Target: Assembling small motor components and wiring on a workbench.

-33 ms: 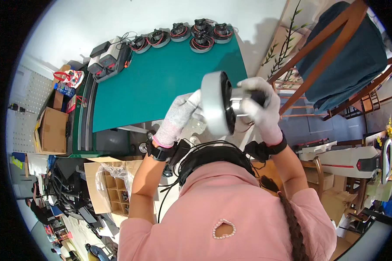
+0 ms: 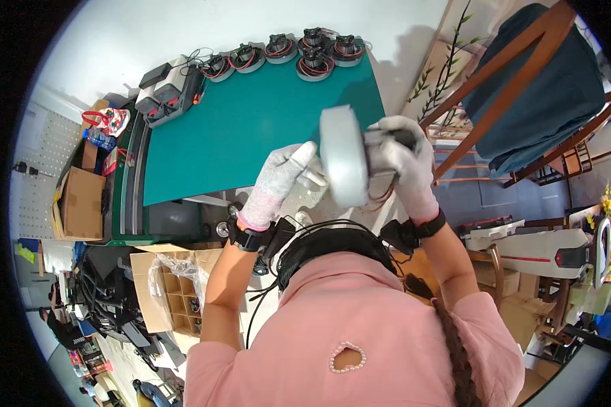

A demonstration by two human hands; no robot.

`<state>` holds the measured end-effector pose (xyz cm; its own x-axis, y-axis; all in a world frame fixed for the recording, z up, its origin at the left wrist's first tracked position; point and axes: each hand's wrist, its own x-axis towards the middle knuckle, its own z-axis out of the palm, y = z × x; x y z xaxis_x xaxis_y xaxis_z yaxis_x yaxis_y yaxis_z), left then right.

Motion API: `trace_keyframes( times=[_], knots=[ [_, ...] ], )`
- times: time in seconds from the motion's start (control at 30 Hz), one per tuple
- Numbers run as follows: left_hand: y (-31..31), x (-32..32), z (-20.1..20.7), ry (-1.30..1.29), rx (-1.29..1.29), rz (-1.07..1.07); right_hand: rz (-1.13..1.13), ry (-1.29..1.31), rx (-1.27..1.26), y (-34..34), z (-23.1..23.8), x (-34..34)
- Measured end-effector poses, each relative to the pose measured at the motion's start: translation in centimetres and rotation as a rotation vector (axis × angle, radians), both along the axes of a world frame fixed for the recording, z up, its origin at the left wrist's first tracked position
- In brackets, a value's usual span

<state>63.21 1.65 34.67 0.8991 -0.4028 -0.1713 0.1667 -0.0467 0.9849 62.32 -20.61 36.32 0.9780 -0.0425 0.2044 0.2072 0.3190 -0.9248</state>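
Observation:
My gloved right hand (image 2: 409, 154) is wrapped round the dark hub end of a grey-rimmed hub motor (image 2: 343, 156). The motor hangs on its side above the table's near edge, its broad pale rim towards my left, and is smeared by motion. Dark wires dangle below the hub beside my right fingers. My gloved left hand (image 2: 284, 173) is just left of the rim, fingers apart and bent, with nothing in them. Its fingertips are very close to the rim; whether they touch it I cannot tell. Several similar motors (image 2: 278, 47) with black tops and red wires stand along the table's far edge.
The green-topped table (image 2: 251, 122) lies ahead of me. Grey-and-black devices (image 2: 170, 95) with cables stand at its far left corner. A divided cardboard box (image 2: 176, 288) is at my lower left. A wooden rack (image 2: 502, 81) with dark cloth rises on the right.
The motor has shifted slightly to the right and turned, so more of its rim's outer face shows. My left fingers have come away from the rim and spread a little.

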Motion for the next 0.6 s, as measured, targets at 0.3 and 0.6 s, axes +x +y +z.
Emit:
trace_keyframes(
  times=[0.3,0.6],
  knots=[
    [3.1,3.0,-0.9,-0.053,-0.084,0.160,0.150,0.732,0.622,5.7,-5.1,6.9],
    [8.2,8.0,-1.3,0.007,-0.059,0.221,0.116,0.738,0.625,11.7,-6.1,10.7]
  ],
)
